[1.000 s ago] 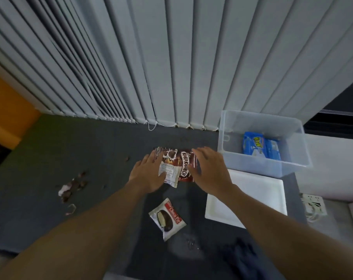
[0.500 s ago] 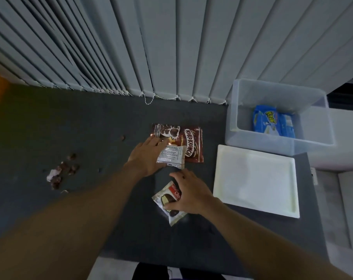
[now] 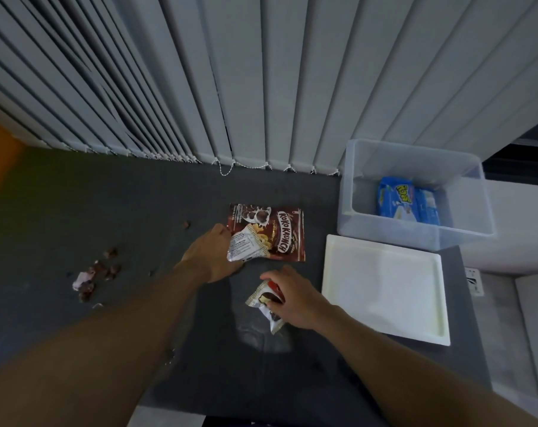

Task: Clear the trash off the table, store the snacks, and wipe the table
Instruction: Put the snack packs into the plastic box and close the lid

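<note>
Silver-edged pie packet pinched in right hand; left hand grips crumpled white wrapper.

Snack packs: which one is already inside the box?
The blue pack, lying in the clear box. The other three lie out on the table.

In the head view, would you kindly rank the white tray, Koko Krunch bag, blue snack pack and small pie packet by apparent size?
1. white tray
2. Koko Krunch bag, partly under a crumpled wrapper
3. blue snack pack, farther off in the clear bin
4. small pie packet, partly covered by the right hand
</note>
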Action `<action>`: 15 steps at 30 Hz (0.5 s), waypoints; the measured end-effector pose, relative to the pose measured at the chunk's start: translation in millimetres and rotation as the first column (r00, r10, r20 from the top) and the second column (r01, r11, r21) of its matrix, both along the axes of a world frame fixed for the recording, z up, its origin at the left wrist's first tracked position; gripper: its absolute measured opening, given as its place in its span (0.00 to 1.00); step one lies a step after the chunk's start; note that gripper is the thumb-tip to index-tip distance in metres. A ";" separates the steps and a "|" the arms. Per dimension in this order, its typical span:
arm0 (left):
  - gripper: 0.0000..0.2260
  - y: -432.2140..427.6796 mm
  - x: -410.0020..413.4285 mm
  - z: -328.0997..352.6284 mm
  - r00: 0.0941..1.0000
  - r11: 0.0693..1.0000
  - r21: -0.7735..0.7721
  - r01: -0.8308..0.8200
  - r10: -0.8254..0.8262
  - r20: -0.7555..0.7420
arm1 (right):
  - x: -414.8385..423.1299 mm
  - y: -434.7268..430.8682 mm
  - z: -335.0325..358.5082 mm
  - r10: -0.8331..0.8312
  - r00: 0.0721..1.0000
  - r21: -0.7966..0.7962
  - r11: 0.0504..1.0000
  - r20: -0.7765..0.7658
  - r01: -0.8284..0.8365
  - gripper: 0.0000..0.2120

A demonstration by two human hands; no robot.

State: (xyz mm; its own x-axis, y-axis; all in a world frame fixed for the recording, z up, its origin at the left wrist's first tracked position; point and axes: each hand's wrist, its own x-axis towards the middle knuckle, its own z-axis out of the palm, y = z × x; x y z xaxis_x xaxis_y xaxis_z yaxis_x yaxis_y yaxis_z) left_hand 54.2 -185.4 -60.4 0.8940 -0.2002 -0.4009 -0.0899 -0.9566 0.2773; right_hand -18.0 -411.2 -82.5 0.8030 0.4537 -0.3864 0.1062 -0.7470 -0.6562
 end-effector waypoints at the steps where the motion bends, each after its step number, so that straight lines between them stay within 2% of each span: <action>1: 0.28 -0.7 -0.6 2.6 1.000 1.000 -0.012 -0.019 0.019 0.008 | 1.6 -4.1 3.1 -0.016 0.999 0.014 1.000 0.028 0.016 0.24; 7: 0.31 -19.0 -1.7 29.5 0.984 0.979 -0.113 -0.167 0.173 0.045 | 26.6 -32.8 37.2 -0.130 0.962 0.092 0.990 0.242 0.110 0.18; 9: 0.29 -29.6 0.7 38.0 0.977 0.973 -0.132 -0.190 0.201 0.074 | 38.6 -43.1 54.3 -0.176 0.928 0.126 0.982 0.327 0.142 0.17; 12: 0.25 -47.9 8.7 50.5 0.968 0.963 -0.166 -0.211 0.229 0.101 | 55.8 -61.3 80.4 -0.307 0.845 0.244 0.945 0.438 0.217 0.18; 15: 0.25 -67.4 17.5 62.2 0.967 0.958 -0.202 -0.205 0.230 0.109 | 74.8 -84.2 98.6 -0.463 0.711 0.352 0.882 0.529 0.313 0.17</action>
